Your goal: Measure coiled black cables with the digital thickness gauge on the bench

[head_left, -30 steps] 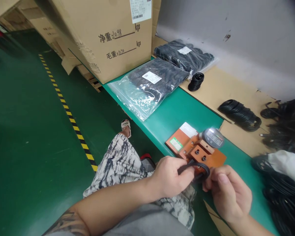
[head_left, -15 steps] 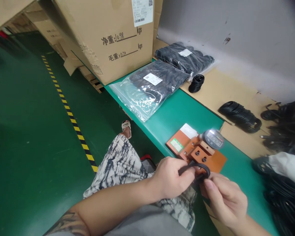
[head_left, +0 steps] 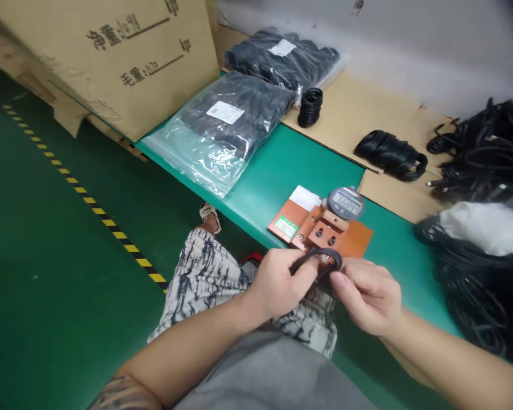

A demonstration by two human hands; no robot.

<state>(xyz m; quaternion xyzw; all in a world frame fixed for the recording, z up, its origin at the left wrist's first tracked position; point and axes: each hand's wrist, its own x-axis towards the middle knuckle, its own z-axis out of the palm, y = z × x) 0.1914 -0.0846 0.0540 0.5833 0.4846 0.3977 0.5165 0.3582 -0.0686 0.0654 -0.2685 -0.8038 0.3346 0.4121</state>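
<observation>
A small coil of black cable (head_left: 332, 254) is held between my two hands at the front edge of the orange fixture. My left hand (head_left: 284, 280) is closed around the coil's left side. At its right end my right hand (head_left: 367, 290) pinches with thumb and fingers; the cable end there is hidden by the fingers. Just beyond the coil, the orange gauge fixture (head_left: 355, 238) carries a round digital dial gauge (head_left: 345, 203) with a lit number display. Whether the cable touches the fixture I cannot tell.
Clear bags of coiled black cables (head_left: 226, 134) lie beside a large cardboard box (head_left: 123, 62). Bundled coils (head_left: 391, 155) rest on cardboard (head_left: 337, 122) behind the fixture. Loose black cables (head_left: 487, 148) and white plastic (head_left: 483, 228) heap at the right of the green table (head_left: 265, 179).
The view has shifted, so the bench and both hands appear further left and higher. Both hands keep their hold on the coil at the fixture's front.
</observation>
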